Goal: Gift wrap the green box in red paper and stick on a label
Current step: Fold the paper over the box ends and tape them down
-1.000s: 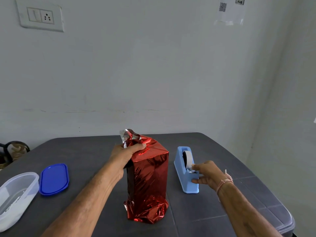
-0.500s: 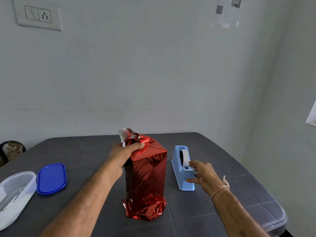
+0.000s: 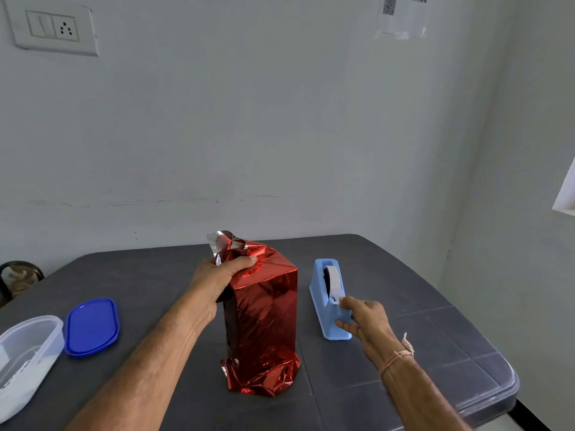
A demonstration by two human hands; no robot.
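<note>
One red-wrapped box (image 3: pixel 264 312) on one dark table (image 3: pixel 435 321). One light blue tape dispenser (image 3: pixel 320 293). One blue lid (image 3: pixel 91 326), one clear tub (image 3: pixel 28 353). Two hands: left hand (image 3: pixel 217 281), right hand (image 3: pixel 364 321). On the wall, one switch plate (image 3: pixel 51 28) and one taped sheet (image 3: pixel 401 17).

The left forearm (image 3: pixel 149 362) and right forearm (image 3: pixel 420 396) are bare and lightly haired, and just behind the right hand (image 3: pixel 367 325) a thin pinkish-orange thread (image 3: pixel 393 360) circles the wrist, its pale frayed knot end sticking out sideways.
</note>
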